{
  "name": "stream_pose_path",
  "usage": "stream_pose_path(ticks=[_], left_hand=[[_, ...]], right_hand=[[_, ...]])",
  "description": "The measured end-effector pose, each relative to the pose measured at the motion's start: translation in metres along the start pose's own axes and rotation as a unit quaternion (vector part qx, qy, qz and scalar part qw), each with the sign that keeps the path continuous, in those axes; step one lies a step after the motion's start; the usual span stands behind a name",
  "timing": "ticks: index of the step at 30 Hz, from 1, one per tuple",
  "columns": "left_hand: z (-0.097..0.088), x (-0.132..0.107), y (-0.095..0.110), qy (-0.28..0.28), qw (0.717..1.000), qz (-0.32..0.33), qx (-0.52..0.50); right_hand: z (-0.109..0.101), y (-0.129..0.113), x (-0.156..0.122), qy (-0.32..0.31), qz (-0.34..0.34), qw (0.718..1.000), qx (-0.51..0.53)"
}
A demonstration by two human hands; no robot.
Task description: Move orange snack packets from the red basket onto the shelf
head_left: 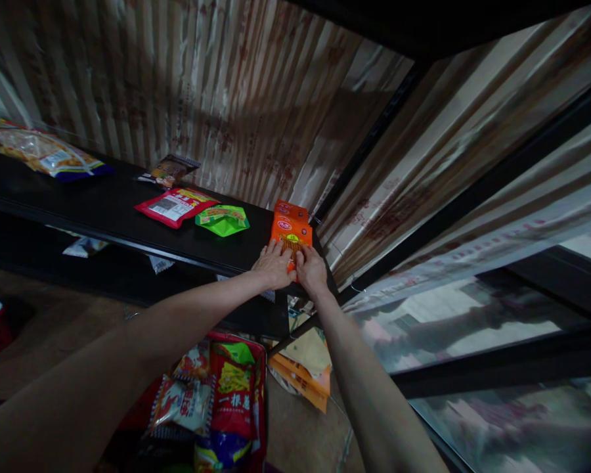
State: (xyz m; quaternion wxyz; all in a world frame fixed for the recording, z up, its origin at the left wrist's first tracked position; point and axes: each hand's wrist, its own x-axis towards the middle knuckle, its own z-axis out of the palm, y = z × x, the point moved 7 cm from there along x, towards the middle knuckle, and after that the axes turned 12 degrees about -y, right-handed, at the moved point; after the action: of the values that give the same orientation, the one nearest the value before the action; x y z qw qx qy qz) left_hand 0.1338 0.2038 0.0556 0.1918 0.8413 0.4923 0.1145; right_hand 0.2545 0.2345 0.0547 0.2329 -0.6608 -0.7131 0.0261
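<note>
Orange snack packets (290, 226) lie at the right end of the black shelf (246, 253), one behind another. My left hand (274, 264) rests on the near left part of the front packet, fingers spread and laid over it. On the near right part, my right hand (311, 269) touches the same packet with its fingers stretched forward. Neither hand visibly wraps round the packet; its near edge is partly hidden by them. A green packet (222, 220) and a red packet (175, 207) lie to the left on the shelf.
Farther left on the shelf are a small dark-edged packet (169, 172) and a large clear snack bag (44, 151). Below stands a red basket (262, 394) of several snack bags. An orange-and-cream carton (305, 368) is beside it. Black metal posts (369, 141) stand at right.
</note>
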Motion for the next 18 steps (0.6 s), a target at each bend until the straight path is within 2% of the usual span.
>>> stream_pose_path(ticks=[7,13,16,18], left_hand=[[-0.001,0.002,-0.002,-0.006,1.000,-0.009,-0.008],[-0.009,0.000,-0.001,0.019,1.000,-0.008,-0.013],[-0.019,-0.012,0.004,0.069,0.997,0.016,-0.007],[-0.024,-0.029,0.009,0.105,0.993,0.057,-0.012]], right_hand=[[-0.001,0.000,0.003,-0.043,0.020,0.999,-0.002],[-0.018,-0.006,-0.002,0.008,0.007,1.000,-0.004],[-0.033,-0.018,-0.019,0.046,-0.022,0.999,0.009],[-0.042,-0.033,-0.041,0.072,-0.057,0.995,0.026]])
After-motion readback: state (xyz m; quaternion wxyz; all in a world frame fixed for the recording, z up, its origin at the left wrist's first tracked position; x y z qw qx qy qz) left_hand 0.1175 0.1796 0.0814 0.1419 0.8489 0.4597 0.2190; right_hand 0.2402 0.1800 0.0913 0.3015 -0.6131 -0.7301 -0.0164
